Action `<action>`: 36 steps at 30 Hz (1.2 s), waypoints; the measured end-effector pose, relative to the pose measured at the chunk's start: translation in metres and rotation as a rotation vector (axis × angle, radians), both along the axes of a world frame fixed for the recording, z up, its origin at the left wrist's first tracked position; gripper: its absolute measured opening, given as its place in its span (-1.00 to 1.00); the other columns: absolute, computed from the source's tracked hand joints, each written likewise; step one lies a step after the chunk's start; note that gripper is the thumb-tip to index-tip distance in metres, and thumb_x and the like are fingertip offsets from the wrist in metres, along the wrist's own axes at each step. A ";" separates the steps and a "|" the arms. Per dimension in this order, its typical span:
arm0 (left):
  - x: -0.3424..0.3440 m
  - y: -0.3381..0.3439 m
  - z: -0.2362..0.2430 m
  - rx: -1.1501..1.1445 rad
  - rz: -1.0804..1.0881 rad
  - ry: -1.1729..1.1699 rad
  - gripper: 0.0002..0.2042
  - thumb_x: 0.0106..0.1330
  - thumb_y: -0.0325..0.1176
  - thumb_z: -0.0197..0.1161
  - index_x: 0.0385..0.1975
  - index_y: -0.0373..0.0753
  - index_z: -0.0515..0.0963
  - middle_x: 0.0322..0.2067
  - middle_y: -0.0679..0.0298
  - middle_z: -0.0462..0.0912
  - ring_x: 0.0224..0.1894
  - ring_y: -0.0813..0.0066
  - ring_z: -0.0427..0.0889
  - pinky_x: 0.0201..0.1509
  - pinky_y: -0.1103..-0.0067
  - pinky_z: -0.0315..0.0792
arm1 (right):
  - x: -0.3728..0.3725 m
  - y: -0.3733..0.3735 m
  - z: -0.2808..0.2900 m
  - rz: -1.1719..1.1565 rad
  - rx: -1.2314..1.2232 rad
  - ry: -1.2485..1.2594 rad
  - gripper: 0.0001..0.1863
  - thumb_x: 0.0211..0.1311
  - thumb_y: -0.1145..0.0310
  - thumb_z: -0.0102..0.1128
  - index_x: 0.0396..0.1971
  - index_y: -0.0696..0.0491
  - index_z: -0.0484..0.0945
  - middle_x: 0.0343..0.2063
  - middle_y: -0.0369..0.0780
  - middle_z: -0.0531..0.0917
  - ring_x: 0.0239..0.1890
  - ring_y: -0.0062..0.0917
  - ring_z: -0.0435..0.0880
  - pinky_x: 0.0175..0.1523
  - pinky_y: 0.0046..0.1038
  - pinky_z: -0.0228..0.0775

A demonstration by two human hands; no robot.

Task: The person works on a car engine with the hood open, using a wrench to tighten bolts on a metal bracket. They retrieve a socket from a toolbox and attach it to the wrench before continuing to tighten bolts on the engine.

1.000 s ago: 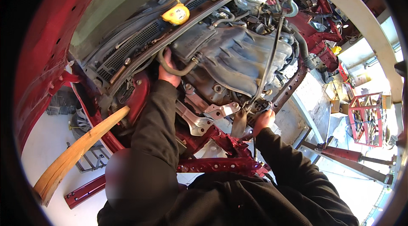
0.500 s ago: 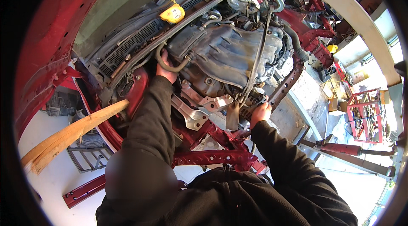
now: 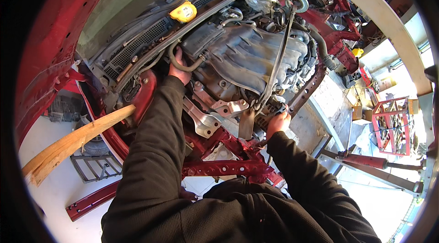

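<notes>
Bright workshop floor (image 3: 84,229) shows around a stripped red car, with a red metal rack (image 3: 392,126) and a cardboard box (image 3: 359,113) over on the right. Within the open engine bay sits the engine (image 3: 256,55), topped by a ribbed grey intake manifold; a strap (image 3: 280,60) slopes across it from a hook (image 3: 302,5) and looks taut.

Compared with half a second ago, the engine and hook stand slightly further right against the yellow tape measure (image 3: 183,13) lying by the windscreen. Some of that may be the head turning, so I cannot tell how far the engine itself has shifted. Both hands keep the same places on it, which suggests steady contact at either side rather than a fresh hold.

The left hand (image 3: 179,76) reaches in behind a curved rubber hose (image 3: 187,68) at the engine's left end; its fingertips are hidden, so whether it grips or only presses is unclear. The right hand (image 3: 278,124), fingers curled, is against a dark alternator-like unit (image 3: 273,107) at the front; how firmly it is closed cannot be made out.

Between the hands, silver mounting brackets (image 3: 201,122) jut above the red crossmember (image 3: 226,168). A wooden plank (image 3: 81,140) slants beside the left sleeve.
</notes>
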State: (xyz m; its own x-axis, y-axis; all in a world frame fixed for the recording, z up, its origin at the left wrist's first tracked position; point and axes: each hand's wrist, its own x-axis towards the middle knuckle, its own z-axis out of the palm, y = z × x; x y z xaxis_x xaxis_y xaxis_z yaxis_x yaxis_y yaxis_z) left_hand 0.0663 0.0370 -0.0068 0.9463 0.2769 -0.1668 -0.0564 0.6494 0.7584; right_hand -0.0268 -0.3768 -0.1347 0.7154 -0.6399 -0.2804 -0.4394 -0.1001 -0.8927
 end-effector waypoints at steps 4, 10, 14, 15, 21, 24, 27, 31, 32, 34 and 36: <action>-0.002 -0.003 0.007 0.019 0.000 -0.028 -0.40 0.74 0.14 0.05 0.59 -0.08 0.37 0.54 0.28 0.46 0.56 0.23 0.42 0.58 0.13 0.45 | -0.002 0.002 -0.002 -0.008 0.018 -0.009 -0.56 0.73 0.14 -0.06 0.18 0.19 0.61 -0.02 0.09 0.77 -0.01 -0.06 0.76 0.18 -0.15 0.56; 0.000 0.000 0.007 0.013 0.014 -0.072 -0.40 0.71 0.12 0.15 0.57 -0.06 0.38 0.50 0.29 0.49 0.53 0.21 0.44 0.57 0.11 0.47 | 0.004 0.005 -0.014 0.006 0.001 -0.014 -0.57 0.73 0.14 -0.04 0.16 0.17 0.62 -0.06 0.07 0.77 -0.06 -0.09 0.73 0.15 -0.15 0.55; 0.001 0.003 0.011 0.093 0.129 -0.017 -0.43 0.70 0.09 0.17 0.56 -0.06 0.41 0.50 0.29 0.51 0.53 0.21 0.45 0.56 0.10 0.46 | 0.007 0.007 -0.021 0.020 0.050 -0.096 -0.59 0.73 0.11 -0.01 0.11 0.14 0.64 -0.14 0.03 0.75 -0.15 -0.13 0.66 0.11 -0.15 0.52; 0.000 0.002 0.012 0.081 0.102 -0.050 -0.42 0.70 0.09 0.17 0.56 -0.06 0.41 0.49 0.30 0.51 0.53 0.22 0.45 0.56 0.10 0.46 | 0.008 0.006 -0.022 0.011 0.089 -0.079 -0.59 0.73 0.11 -0.02 0.11 0.14 0.63 -0.14 0.02 0.75 -0.15 -0.15 0.65 0.10 -0.16 0.52; -0.005 0.001 0.019 0.070 0.115 -0.015 -0.42 0.70 0.10 0.16 0.56 -0.07 0.42 0.50 0.27 0.52 0.54 0.23 0.46 0.59 0.10 0.42 | 0.011 0.002 -0.026 0.078 0.093 -0.098 -0.58 0.74 0.13 -0.07 0.08 0.17 0.63 -0.15 -0.02 0.75 -0.14 -0.22 0.65 0.11 -0.22 0.52; -0.006 0.004 0.016 0.044 0.088 -0.028 -0.43 0.73 0.08 0.12 0.57 -0.09 0.41 0.53 0.26 0.48 0.56 0.22 0.43 0.61 0.09 0.39 | 0.012 0.001 -0.027 0.080 0.065 -0.090 -0.57 0.73 0.13 -0.06 0.07 0.19 0.63 -0.16 -0.03 0.74 -0.15 -0.24 0.64 0.10 -0.22 0.51; -0.010 0.007 0.010 0.006 0.069 -0.027 -0.37 0.73 0.11 0.09 0.62 -0.13 0.33 0.59 0.23 0.41 0.59 0.17 0.39 0.65 0.09 0.33 | 0.011 -0.001 -0.026 0.061 0.111 -0.119 -0.57 0.72 0.13 -0.05 0.08 0.19 0.62 -0.16 -0.03 0.74 -0.16 -0.25 0.63 0.10 -0.22 0.51; -0.011 0.003 0.004 0.027 0.034 -0.072 -0.35 0.75 0.12 0.03 0.66 -0.14 0.26 0.62 0.22 0.36 0.63 0.17 0.34 0.70 0.13 0.26 | 0.011 -0.002 -0.022 0.061 0.054 -0.109 -0.55 0.72 0.10 -0.06 0.11 0.18 0.62 -0.13 -0.03 0.74 -0.14 -0.26 0.64 0.11 -0.22 0.51; -0.010 0.002 0.004 0.028 0.043 -0.067 -0.35 0.76 0.12 0.02 0.66 -0.15 0.26 0.62 0.22 0.36 0.63 0.18 0.33 0.71 0.14 0.26 | 0.012 -0.002 -0.021 0.061 0.058 -0.128 -0.54 0.72 0.08 -0.06 0.11 0.18 0.62 -0.12 -0.03 0.75 -0.13 -0.26 0.65 0.11 -0.23 0.52; -0.009 -0.001 0.004 0.026 0.027 -0.071 -0.37 0.79 0.09 -0.06 0.66 -0.16 0.26 0.62 0.22 0.36 0.64 0.21 0.32 0.72 0.19 0.26 | 0.012 -0.002 -0.019 0.060 0.100 -0.152 -0.52 0.73 0.05 -0.06 0.11 0.18 0.62 -0.09 -0.03 0.76 -0.11 -0.25 0.68 0.13 -0.23 0.53; -0.009 -0.002 0.004 0.549 0.003 -0.103 -0.38 0.82 0.09 -0.18 0.66 -0.16 0.24 0.63 0.23 0.36 0.66 0.22 0.30 0.74 0.25 0.21 | 0.012 -0.002 -0.018 0.070 0.081 -0.141 -0.49 0.75 0.01 -0.06 0.13 0.19 0.62 -0.05 -0.02 0.78 -0.07 -0.23 0.71 0.15 -0.25 0.53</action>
State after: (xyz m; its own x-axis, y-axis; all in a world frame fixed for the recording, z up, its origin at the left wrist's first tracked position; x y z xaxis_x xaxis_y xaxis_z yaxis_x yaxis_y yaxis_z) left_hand 0.0576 0.0349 -0.0033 0.9491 0.3001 0.0961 -0.1493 0.1599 0.9758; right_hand -0.0147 -0.3783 -0.1523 0.7934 -0.5665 -0.2228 -0.3036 -0.0510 -0.9515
